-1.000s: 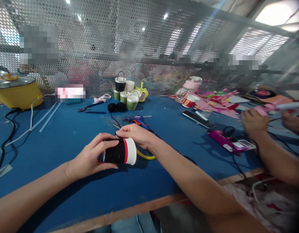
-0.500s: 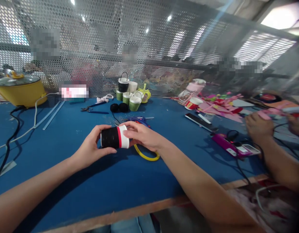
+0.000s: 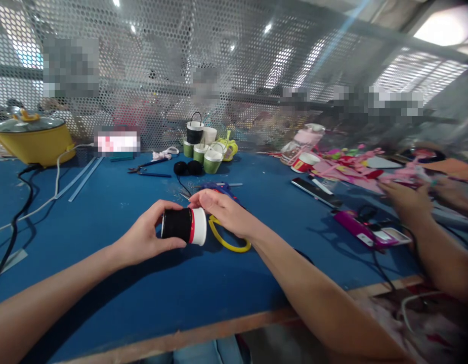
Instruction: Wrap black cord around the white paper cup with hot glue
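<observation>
My left hand (image 3: 148, 240) is closed round a paper cup (image 3: 199, 227) lying on its side above the table. Black yarn (image 3: 176, 224) covers its body, with a red band and a white rim at the right. My right hand (image 3: 220, 210) bends over the cup's upper edge, fingertips at the red band; what they pinch is hidden. From two black yarn balls (image 3: 188, 168) a strand leads towards these fingertips. Under the right hand lie yellow-handled scissors (image 3: 234, 247), partly covered, and a blue glue gun (image 3: 223, 188) is just behind.
Small green, white and black cups (image 3: 212, 161) stand at the back by the perforated screen. Pliers (image 3: 150, 169) lie left of them. A yellow pot (image 3: 32, 144) with cables is far left. Right are a phone (image 3: 315, 192), a purple power strip (image 3: 360, 230) and another person's hands (image 3: 412, 205).
My right hand has let go of the cup's white rim and shifted to its upper edge. The cup has tilted, its rim end lower. The other person's hands have moved.
</observation>
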`<state>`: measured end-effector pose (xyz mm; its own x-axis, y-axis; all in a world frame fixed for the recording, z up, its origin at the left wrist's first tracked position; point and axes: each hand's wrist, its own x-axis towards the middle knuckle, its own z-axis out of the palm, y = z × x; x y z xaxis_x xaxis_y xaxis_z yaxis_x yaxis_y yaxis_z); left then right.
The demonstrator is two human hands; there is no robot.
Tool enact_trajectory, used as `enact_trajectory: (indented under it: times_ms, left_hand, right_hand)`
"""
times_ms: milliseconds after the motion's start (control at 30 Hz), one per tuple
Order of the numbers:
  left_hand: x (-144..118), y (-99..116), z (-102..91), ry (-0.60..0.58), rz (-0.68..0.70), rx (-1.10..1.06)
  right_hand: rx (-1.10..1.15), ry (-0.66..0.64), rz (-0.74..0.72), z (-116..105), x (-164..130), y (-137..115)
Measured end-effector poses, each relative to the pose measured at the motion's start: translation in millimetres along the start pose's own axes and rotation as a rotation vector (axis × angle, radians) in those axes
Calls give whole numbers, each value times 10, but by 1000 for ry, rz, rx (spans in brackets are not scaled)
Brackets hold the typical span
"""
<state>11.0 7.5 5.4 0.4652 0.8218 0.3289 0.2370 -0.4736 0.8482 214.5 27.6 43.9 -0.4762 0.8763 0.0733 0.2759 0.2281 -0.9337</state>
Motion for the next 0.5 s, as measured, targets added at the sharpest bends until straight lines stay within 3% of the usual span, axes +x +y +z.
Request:
enact_trajectory:
  times_ms: [233,500]
  left_hand:
    - [-7,-26,5,-47,162,165]
    - [-20,4,5,-74,196,260]
  right_hand:
    - [68,-68,35,49,8,-6]
    - [160,-87,85,43,13,1]
